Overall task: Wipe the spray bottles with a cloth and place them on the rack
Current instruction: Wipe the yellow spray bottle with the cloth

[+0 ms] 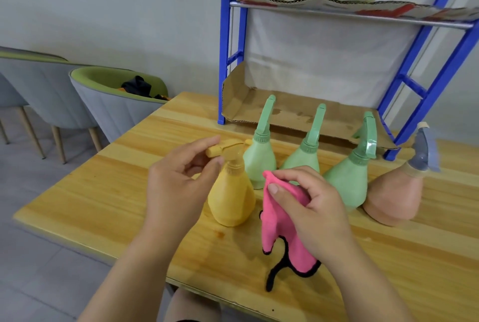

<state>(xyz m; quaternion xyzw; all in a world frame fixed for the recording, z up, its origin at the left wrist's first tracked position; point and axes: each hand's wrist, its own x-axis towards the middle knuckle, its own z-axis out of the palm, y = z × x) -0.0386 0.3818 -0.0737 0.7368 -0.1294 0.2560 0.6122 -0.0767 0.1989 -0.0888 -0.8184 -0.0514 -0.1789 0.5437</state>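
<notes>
A yellow spray bottle (pixel 232 192) stands upright on the wooden tabletop (pixel 103 192), near the middle. Its wall is opaque, so what it holds cannot be told. The left hand (pixel 176 179) pinches the nozzle end of its trigger head, forefinger on top and thumb beneath, with the other fingers curled in. The right hand (pixel 311 207) grips a bunched pink cloth (pixel 280 231) just right of the bottle, the thumb pressing the fabric against the curled fingers. The cloth's black-edged lower end trails onto the tabletop. Behind stand a left green spray bottle (pixel 259 163), just beside the yellow one, a middle green spray bottle (pixel 302 158) and a right green spray bottle (pixel 350 184), all upright and opaque. To the right of them is a peach bottle (pixel 394 197) with a blue-grey sprayer head. At the far edge stands the blue rack (pixel 225 62). Its lower shelf carries a stained cardboard liner (pixel 293 114) with turned-up sides, and its upper shelf carries a cardboard sheet (pixel 311 2) whose red print is too blurred to read. At far left, a grey and green chair (pixel 111 111) holds a dark bundle (pixel 137 85) with some orange showing.
</notes>
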